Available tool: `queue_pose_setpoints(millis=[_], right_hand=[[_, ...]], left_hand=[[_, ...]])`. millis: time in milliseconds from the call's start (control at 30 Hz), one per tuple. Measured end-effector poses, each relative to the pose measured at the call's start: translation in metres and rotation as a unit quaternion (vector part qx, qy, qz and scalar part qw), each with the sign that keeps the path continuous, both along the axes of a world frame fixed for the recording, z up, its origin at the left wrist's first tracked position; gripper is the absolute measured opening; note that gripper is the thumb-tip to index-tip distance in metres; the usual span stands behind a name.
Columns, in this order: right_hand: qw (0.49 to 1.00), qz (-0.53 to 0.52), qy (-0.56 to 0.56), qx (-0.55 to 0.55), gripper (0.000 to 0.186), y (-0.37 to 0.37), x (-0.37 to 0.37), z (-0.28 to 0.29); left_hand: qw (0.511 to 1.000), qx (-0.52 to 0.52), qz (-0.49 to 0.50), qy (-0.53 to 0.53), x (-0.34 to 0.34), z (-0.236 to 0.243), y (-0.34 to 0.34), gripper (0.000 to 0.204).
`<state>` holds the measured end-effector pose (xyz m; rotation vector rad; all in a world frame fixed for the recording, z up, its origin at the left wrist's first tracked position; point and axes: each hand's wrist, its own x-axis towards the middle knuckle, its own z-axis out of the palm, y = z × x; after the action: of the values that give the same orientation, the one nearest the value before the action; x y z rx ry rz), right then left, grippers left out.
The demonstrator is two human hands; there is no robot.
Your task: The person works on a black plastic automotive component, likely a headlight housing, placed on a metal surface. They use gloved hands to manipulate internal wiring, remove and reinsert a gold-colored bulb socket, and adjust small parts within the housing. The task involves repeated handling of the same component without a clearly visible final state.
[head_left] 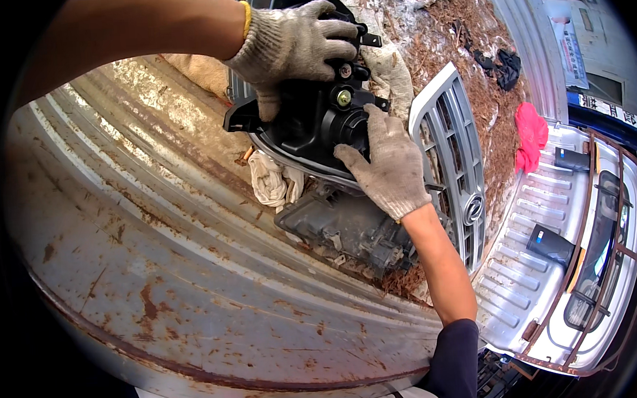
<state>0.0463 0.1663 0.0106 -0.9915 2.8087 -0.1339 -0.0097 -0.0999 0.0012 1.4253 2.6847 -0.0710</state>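
Note:
A black car headlight [304,128] with its back side up lies under both my gloved hands. My left hand [300,45] is closed over its upper part, the thumb pressed down on the near side and the fingers toward the mounting tabs. My right hand [389,163] grips the round black cap [345,129] on the back of the headlight, thumb on one side and fingers on the other. A brass-coloured adjuster screw [343,97] shows between the hands. Below the headlight lies a dusty, dark used headlight [349,226]. My palms and part of the housing are hidden.
A silver grille [453,163] leans close by my right hand. A rusty metal side panel [194,299] curves along the near side. Crumpled white cloth [271,180], brown fibrous debris [425,42], a black rag [508,70] and a pink bag [530,137] lie about. A white truck [553,273] stands at right.

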Motion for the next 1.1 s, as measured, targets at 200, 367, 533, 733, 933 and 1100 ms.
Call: queue_pose_setpoints(millis=[200, 367, 533, 733, 933, 1100], right_hand=[[1.0, 0.019, 0.021, 0.002, 0.082, 0.002, -0.001, -0.007], [0.997, 0.057, 0.045, -0.001, 0.08, -0.002, -0.005, -0.012], [0.994, 0.046, 0.063, 0.073, 0.068, 0.002, -0.006, -0.002], [0.991, 0.065, 0.057, 0.104, 0.067, -0.008, -0.008, -0.007], [0.993, 0.039, 0.07, 0.081, 0.078, -0.006, -0.009, -0.01], [0.991, -0.001, 0.055, 0.119, 0.081, -0.007, -0.008, -0.005]], left_hand=[[1.0, 0.024, 0.0, 0.005, -0.002, -0.001, -0.001, 0.096], [0.999, 0.048, -0.021, -0.002, -0.002, 0.001, -0.007, 0.101], [0.992, 0.051, -0.117, 0.02, -0.019, 0.013, -0.003, 0.091], [0.988, 0.055, -0.128, 0.062, -0.015, -0.001, -0.015, 0.091], [0.986, 0.065, -0.129, 0.079, -0.018, -0.007, -0.01, 0.094], [0.984, 0.053, -0.142, 0.098, -0.02, -0.004, -0.008, 0.097]])
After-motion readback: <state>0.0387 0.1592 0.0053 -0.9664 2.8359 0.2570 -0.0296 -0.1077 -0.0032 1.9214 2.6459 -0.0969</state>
